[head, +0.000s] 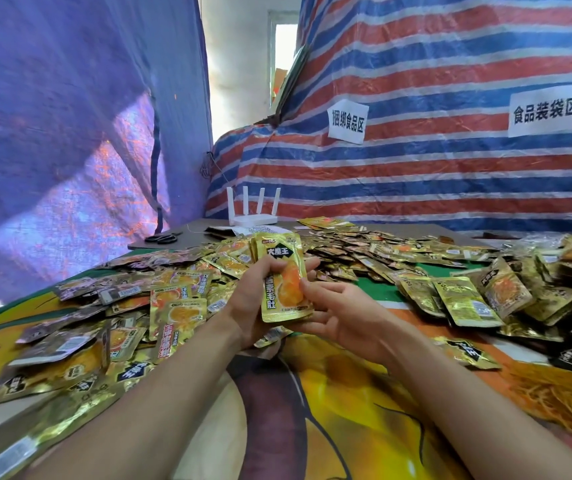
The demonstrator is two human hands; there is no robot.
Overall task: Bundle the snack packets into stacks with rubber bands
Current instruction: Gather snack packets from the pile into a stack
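Left hand grips packet stack, right hand slack-fingered beside — loose packets heaped around, rubber bands at surface right edge

packets gold – tarp (red-blue-white) striped

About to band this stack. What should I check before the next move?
1. Grip of left hand on packet stack: ok.
2. Stack edges aligned: top edges fan out, not ok.
3. Band in right hand: none visible, not ok.
4. Supply: rubber band pile lies to the right: ok.
5. Packet count in the stack: cannot tell.
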